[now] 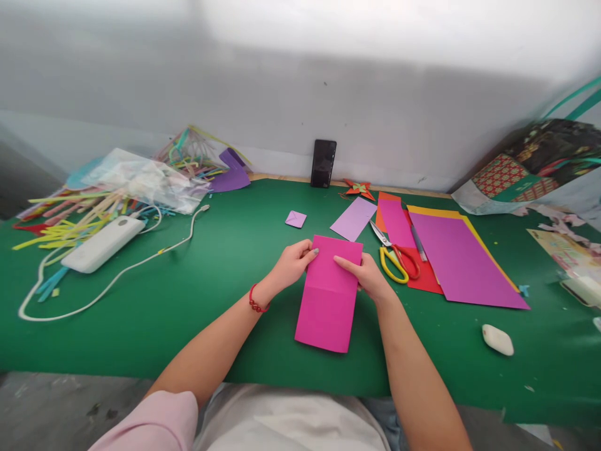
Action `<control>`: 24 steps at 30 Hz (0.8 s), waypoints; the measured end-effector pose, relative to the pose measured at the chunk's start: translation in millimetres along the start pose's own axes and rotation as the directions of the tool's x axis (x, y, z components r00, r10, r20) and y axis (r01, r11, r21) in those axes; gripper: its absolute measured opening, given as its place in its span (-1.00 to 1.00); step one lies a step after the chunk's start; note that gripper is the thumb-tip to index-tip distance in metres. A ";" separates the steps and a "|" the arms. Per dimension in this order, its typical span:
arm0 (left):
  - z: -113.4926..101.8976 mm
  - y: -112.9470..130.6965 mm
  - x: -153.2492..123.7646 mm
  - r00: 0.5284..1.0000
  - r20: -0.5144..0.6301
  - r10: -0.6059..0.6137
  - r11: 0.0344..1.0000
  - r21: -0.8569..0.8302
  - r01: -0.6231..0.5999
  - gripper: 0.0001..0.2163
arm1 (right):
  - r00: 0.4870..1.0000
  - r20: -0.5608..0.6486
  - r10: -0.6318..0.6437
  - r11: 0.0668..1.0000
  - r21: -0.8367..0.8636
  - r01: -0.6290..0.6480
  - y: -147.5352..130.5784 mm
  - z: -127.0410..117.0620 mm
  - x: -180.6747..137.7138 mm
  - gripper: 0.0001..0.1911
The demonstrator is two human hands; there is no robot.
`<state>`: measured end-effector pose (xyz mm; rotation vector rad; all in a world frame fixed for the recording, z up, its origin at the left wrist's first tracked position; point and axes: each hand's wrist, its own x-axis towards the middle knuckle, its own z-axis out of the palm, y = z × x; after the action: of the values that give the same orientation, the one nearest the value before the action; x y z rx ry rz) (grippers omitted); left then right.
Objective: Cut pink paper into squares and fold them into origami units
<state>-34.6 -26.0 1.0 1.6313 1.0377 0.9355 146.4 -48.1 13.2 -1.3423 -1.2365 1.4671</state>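
Between my two hands is an upright strip of magenta paper [325, 300], with a crease running across its middle. My left hand [297, 262] pinches the upper left edge, thumb on top. On the upper right edge, my right hand [369, 273] grips the same paper, its thumb lying flat across the front and the other fingers hidden behind. Just beyond the paper lie a small folded lilac square [295, 218] and a flat lilac sheet [354, 218]. Scissors [395, 255] with yellow and red handles rest to the right of my right hand.
A black phone [323, 163] leans on the wall beside an orange paper star [359, 189]. Purple sheets [464, 260] lie on the right, near a white case [498, 340]. On the left are a white power bank [104, 244], its cable [136, 268] and heaped paper strips [56, 220].
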 end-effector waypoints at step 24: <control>0.7 5.5 -1.8 1.000 0.022 -0.011 0.997 -0.070 0.012 -0.77 | 1.000 -0.017 -0.017 1.000 0.011 0.017 2.4 -1.3 -0.6 -0.63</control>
<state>-33.5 -28.9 5.9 1.5727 0.9879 0.9350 147.9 -49.0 11.1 -1.3308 -1.2248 1.4459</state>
